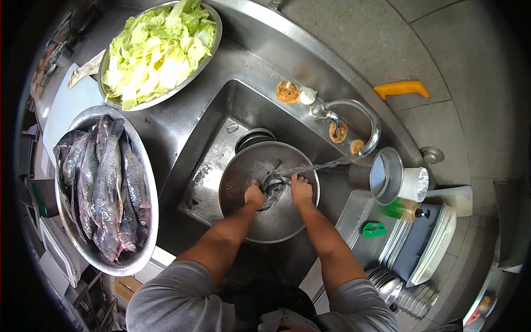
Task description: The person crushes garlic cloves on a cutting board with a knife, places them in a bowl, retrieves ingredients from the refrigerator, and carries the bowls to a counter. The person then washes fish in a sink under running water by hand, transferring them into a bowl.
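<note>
A dark, scaly fish (pixel 273 196) lies between my hands, inside a large metal colander (pixel 235 176) that stands in the sink. My left hand (pixel 255 194) grips the fish from the left, its fingers partly hidden. On the other side my right hand (pixel 301 189) is closed on the fish's right part. Water streams from the curved faucet (pixel 378 128) into the colander and onto the fish. Left of the sink, a big oval metal basin (pixel 153 221) holds several more whole fish (pixel 108 188).
Chopped cabbage (pixel 160 50) fills a metal bowl (pixel 217 33) at the back left. Scrubbing pads (pixel 287 92) sit along the sink ledge. At right stand a metal pot (pixel 387 176), a soap bottle (pixel 401 210), a green clip-like item (pixel 374 229) and stacked trays (pixel 426 243). A yellow-orange handle (pixel 401 89) lies behind.
</note>
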Available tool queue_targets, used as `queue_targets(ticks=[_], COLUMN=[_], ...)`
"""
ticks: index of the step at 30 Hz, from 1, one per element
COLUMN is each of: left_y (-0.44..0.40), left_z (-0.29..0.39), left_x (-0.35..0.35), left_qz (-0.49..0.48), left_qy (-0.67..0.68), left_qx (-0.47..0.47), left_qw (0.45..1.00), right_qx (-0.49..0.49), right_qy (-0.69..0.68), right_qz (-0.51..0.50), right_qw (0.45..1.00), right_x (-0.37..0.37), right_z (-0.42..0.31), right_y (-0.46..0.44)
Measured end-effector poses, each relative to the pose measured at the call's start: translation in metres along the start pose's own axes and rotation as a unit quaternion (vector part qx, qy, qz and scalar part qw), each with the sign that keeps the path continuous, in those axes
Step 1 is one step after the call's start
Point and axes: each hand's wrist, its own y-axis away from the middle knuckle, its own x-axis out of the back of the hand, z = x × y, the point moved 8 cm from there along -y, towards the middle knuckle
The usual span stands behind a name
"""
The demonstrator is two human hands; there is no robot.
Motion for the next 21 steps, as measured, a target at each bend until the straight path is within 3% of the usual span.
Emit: queue_targets(ticks=[2, 5, 8, 9, 12, 13, 14, 16, 18, 20, 21], left_y=[-0.004, 0.000, 0.014, 0.008, 0.007, 0.002, 0.001, 0.015, 0.020, 0.026, 0.019], left_z=[-0.004, -0.014, -0.017, -0.025, -0.023, -0.028, -0.032, -0.024, -0.010, -0.013, -0.015], left_x=[-0.008, 0.006, 0.017, 0.009, 0.005, 0.004, -0.002, -0.001, 0.010, 0.013, 0.001], left_qz=[-0.039, -0.007, 0.028, 0.004, -0.055, -0.010, 0.033, 0.027, 0.028, 0.052, 0.045], left_qy=[0.003, 0.009, -0.025, -0.031, -0.015, -0.004, 0.008, 0.017, 0.023, 0.109, 0.110], left_qx=[-0.023, -0.025, -0.052, -0.018, 0.033, 0.034, 0.036, 0.050, 0.056, 0.115, 0.113], left_qw=[0.999, 1.000, 0.998, 0.999, 0.998, 0.999, 0.999, 0.998, 0.998, 0.986, 0.986], right_qx=[-0.038, -0.037, -0.019, -0.048, -0.085, -0.065, -0.072, -0.127, -0.161, -0.058, -0.074], right_qy=[-0.044, -0.171, -0.220, -0.215, -0.282, -0.284, -0.270, -0.576, -0.588, -0.626, -0.671], right_qz=[-0.036, -0.068, -0.063, -0.078, -0.057, 0.020, 0.017, -0.044, -0.011, -0.026, 0.016], right_qw=[0.998, 0.982, 0.973, 0.972, 0.954, 0.956, 0.960, 0.806, 0.793, 0.777, 0.738], right_x=[0.009, 0.066, 0.108, 0.133, 0.164, 0.163, 0.148, 0.124, 0.139, 0.117, 0.131], right_z=[0.010, 0.013, 0.000, -0.004, -0.003, 0.000, 0.008, 0.017, 0.033, 0.053, 0.060], right_y=[0.002, 0.008, -0.001, 0.002, 0.001, -0.002, -0.003, 0.006, 0.025, 0.016, 0.023])
